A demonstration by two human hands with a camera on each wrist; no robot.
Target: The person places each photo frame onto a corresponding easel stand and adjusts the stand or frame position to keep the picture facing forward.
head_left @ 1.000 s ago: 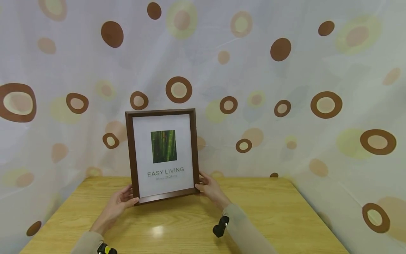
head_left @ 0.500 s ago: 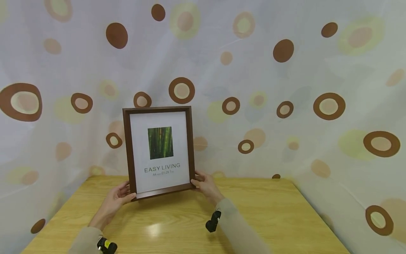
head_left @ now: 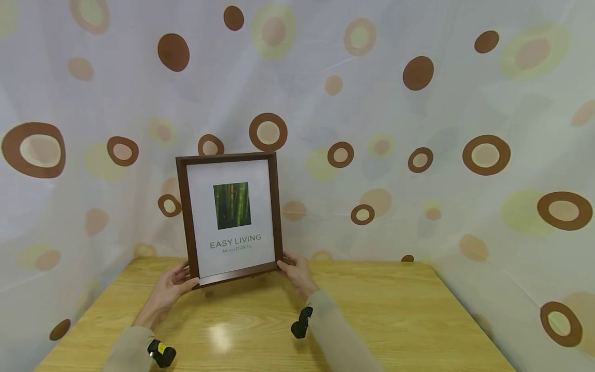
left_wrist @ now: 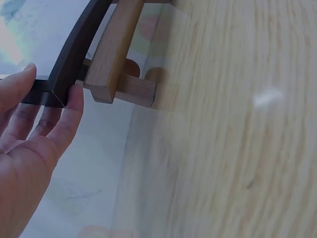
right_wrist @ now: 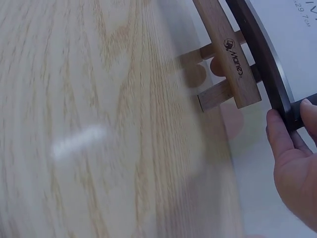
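Note:
A dark brown picture frame [head_left: 232, 271] with a white insert, a green bamboo picture and the words EASY LIVING is held up at a slight tilt. My left hand [head_left: 166, 293] grips its lower left corner, thumb on the front and fingers behind. At the lower right corner, my right hand [head_left: 297, 274] grips it the same way. Behind the frame's bottom edge, a small wooden easel [right_wrist: 230, 59] with a printed crossbar stands on the table. The left wrist view shows the other end of the easel [left_wrist: 115, 49] close beside the frame. The head view mostly hides it.
A wood-grain table [head_left: 381, 315] spreads beneath both arms. Behind it and along the sides hangs a pale curtain [head_left: 316, 108] with brown and pastel spots. A black wrist camera sits on each sleeve.
Both hands have carried the picture frame up and a little to the left, farther back over the table. Small parts of the easel now show under its bottom edge.

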